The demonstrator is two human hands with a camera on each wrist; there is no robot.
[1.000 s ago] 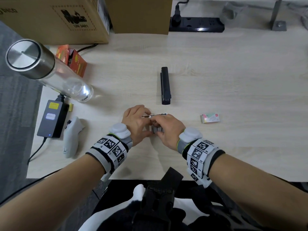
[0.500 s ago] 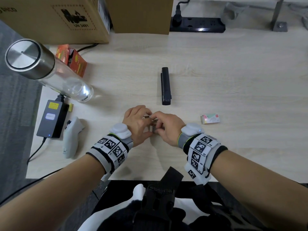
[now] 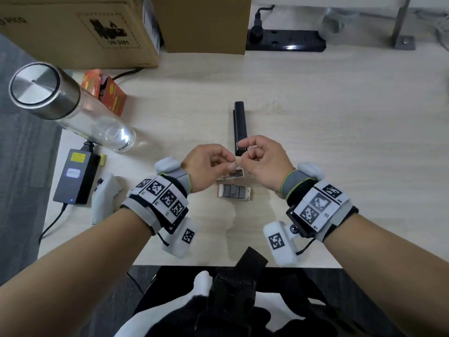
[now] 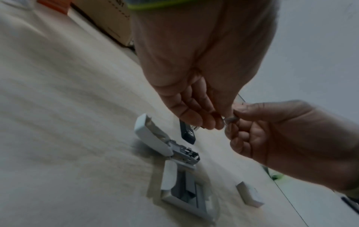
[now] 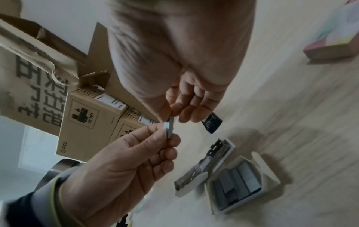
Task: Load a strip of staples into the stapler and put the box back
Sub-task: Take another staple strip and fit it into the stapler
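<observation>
While both hands hover above the near middle of the pale wooden desk [image 3: 315,122], the left hand [image 3: 206,166] and the right hand [image 3: 264,161] pinch opposite ends of one short grey strip of staples [image 5: 168,128], each between thumb and forefinger with the other fingers curled in; the strip is clear of the desktop. Directly beneath the hands lies the white stapler [image 4: 155,138], its top swung open so the metal channel [image 5: 211,158] is bared, and just nearer the person, close beside it, sits the open tray of the staple box [image 3: 234,192] with several grey strips lying side by side inside. A black stapler [image 3: 240,127] lies lengthwise just beyond the fingertips, its near end close to the right hand. The box's coloured sleeve [image 5: 334,41] rests apart, to the right of the hands. To the right of the black stapler the desktop runs wide and bare to its far edge, where a black power strip [image 3: 286,41] lies. The left side is crowded: a glass bottle with a steel cap [image 3: 63,103], an orange carton [image 3: 107,91], a power adapter [image 3: 75,176] and a white controller [image 3: 104,195] by the left edge, and cardboard boxes [image 3: 80,30] along the back.
</observation>
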